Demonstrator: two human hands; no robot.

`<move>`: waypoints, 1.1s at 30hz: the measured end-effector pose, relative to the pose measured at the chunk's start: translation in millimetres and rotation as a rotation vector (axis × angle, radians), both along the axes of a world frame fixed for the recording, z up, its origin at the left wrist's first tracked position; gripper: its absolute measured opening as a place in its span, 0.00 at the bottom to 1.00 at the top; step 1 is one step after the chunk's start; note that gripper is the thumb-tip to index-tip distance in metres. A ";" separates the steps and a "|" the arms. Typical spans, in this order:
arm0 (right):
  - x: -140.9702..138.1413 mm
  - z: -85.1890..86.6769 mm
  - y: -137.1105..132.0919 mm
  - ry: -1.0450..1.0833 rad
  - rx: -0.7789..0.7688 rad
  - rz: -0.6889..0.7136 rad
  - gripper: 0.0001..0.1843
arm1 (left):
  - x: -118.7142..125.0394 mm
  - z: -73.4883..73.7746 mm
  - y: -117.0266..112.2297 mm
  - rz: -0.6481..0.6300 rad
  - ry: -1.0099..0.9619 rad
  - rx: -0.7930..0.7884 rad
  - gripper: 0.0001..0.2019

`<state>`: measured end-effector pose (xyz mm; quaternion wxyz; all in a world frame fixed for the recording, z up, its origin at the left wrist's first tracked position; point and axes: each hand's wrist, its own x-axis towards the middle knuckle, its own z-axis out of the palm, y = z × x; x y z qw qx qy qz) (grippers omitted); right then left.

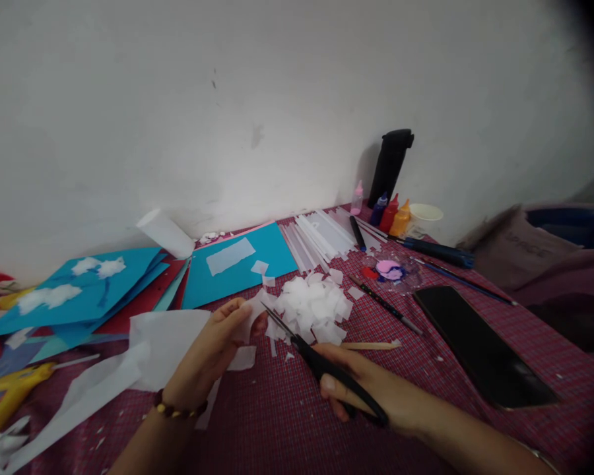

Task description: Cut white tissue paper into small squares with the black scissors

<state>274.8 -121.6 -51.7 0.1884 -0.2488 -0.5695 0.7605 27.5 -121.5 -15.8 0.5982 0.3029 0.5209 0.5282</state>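
My left hand (225, 340) is closed on a small piece of thin white paper (251, 313), pinched between thumb and fingers. My right hand (349, 379) grips black-handled scissors (321, 364), whose blades point up and left with their tips at the right edge of that paper. Just beyond the blades lies a heap of small cut white paper squares (314, 305). Under and left of my left hand, larger white paper sheets (165, 343) spread over the cloth. A thin wooden stick (369, 345) lies beside my right hand.
A blue sheet (237, 267) with white strips lies behind. Left are blue cards (103, 290) with white tufts, a paper roll (165, 232) and a yellow glue gun (17, 389). Right are a phone (480, 346), paintbrush (386, 303), paint bottles (390, 214) and white sticks (321, 237).
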 end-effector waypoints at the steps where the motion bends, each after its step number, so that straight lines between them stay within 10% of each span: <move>1: -0.4 -1.7 0.1 0.037 -0.055 -0.011 0.30 | -0.5 -0.1 0.6 0.040 -0.031 0.006 0.12; 9: 2.2 -2.2 8.6 0.462 -0.732 -0.028 0.29 | 3.6 -10.0 2.7 0.101 -0.256 -0.005 0.12; 19: 0.3 3.4 -7.0 0.435 -0.699 0.174 0.35 | 21.1 -8.5 -3.9 -0.037 -0.405 0.056 0.09; 27: 7.7 -1.9 -2.9 0.281 -0.460 -0.004 0.26 | -1.1 -13.8 6.6 0.127 0.231 0.187 0.10; 33: 6.8 -0.8 -2.8 0.355 -0.544 0.088 0.28 | -3.5 3.0 3.4 -0.006 -0.057 0.116 0.06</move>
